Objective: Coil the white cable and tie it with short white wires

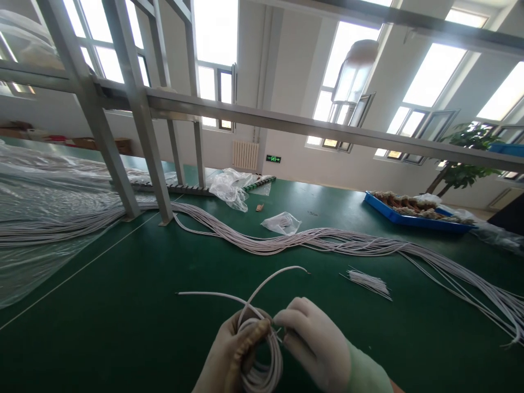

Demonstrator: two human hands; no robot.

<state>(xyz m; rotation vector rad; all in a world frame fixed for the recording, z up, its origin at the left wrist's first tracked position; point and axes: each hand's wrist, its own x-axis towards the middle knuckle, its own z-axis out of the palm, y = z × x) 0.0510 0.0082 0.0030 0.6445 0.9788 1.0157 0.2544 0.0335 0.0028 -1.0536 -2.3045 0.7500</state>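
Gloved left hand (233, 355) and right hand (313, 344) on a white wire coil (262, 365), seemingly pinching it.

Matt green table (123, 305), smooth white plastic-sheathed wire coil (262, 360) — glossy clear plastic sheet (36, 185), grey metal frame (135, 109)

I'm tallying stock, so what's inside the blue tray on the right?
The blue tray holds a heap of brownish and pale bundled pieces, with clear plastic over part. What lies beneath the heap is hidden.

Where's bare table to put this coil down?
Bare green table lies left of the left hand, below the long wire bundle. A smaller gap sits between the right hand and the short wire pieces. Crowded behind: bags, blue tray.
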